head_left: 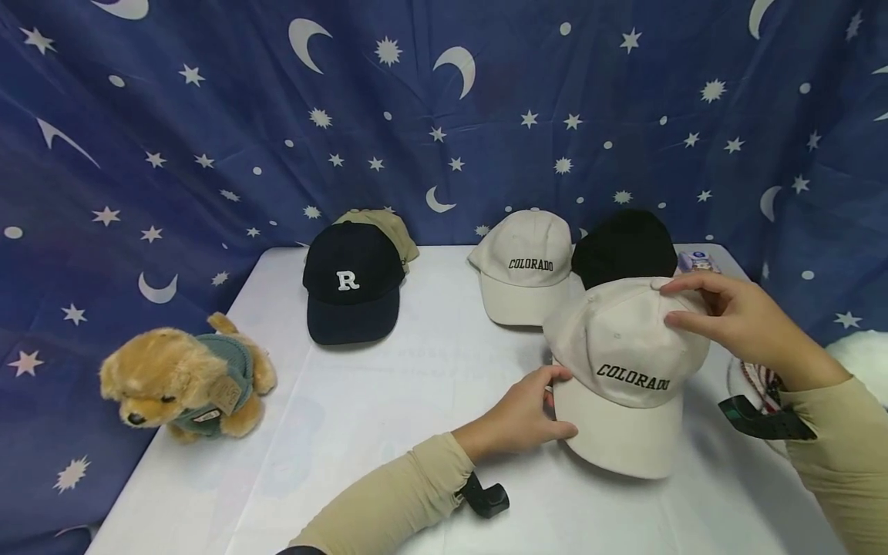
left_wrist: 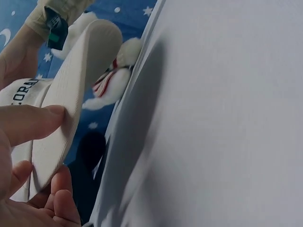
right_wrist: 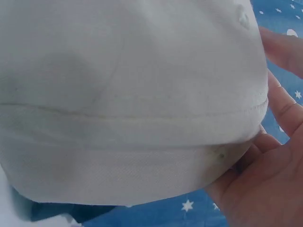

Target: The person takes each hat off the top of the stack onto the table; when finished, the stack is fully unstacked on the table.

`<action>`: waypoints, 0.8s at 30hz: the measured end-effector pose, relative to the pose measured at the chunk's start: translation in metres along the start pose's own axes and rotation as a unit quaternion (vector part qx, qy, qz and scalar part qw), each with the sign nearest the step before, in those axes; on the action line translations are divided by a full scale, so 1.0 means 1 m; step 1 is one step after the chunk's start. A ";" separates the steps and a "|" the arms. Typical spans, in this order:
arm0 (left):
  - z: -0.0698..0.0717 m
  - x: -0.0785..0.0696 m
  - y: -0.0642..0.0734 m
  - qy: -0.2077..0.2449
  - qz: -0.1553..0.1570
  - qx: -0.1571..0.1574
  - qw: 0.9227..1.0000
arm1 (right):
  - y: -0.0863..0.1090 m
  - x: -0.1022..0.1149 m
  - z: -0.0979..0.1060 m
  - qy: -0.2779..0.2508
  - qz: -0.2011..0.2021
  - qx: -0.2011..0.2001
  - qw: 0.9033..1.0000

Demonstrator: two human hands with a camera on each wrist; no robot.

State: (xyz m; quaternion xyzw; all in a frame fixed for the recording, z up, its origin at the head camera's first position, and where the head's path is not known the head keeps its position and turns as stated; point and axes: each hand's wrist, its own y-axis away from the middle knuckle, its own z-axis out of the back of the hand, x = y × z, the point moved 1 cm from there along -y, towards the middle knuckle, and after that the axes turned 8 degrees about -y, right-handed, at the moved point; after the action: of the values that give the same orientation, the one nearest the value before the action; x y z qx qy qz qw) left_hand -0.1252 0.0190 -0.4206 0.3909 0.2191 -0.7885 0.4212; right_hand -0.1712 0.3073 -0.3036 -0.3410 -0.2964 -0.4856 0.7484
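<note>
A white baseball cap [head_left: 627, 432] with COLORADO on its front is held above the table's right side, brim toward me. My left hand [head_left: 516, 412] pinches the side of its brim; in the left wrist view, the thumb [left_wrist: 35, 123] lies on one face and fingers curl behind the other. My right hand [head_left: 752, 327] grips the crown near the top button, thumb and forefinger apart on the cloth. The right wrist view is filled mostly by the cap's crown [right_wrist: 132, 71], with right-hand fingers [right_wrist: 284, 104] along its edge, partly hidden behind it.
Behind stand a second white COLORADO cap [head_left: 523, 297] and a black cap [head_left: 624, 247]. At back left, a navy R cap [head_left: 354, 266] overlaps a tan cap [head_left: 385, 223]. A plush dog [head_left: 201, 378] sits left on the white table [head_left: 388, 432]. White plush [head_left: 863, 362] shows far right.
</note>
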 end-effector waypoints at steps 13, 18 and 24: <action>-0.034 -0.017 -0.011 -0.052 -0.019 0.010 0.998 | 0.023 -0.020 0.013 0.064 -0.059 -0.027 0.996; -0.046 -0.022 -0.018 -0.083 -0.009 0.008 0.996 | 0.024 -0.027 0.016 0.075 -0.082 -0.030 0.993; -0.056 -0.025 -0.025 -0.101 0.007 0.004 0.995 | 0.027 -0.035 0.018 0.068 -0.102 -0.029 0.992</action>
State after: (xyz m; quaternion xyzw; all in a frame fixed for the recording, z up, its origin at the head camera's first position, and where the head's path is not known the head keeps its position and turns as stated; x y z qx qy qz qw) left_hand -0.1130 0.0827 -0.4333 0.3121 0.1697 -0.8221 0.4449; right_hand -0.1608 0.3479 -0.3264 -0.2968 -0.2640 -0.5894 0.7035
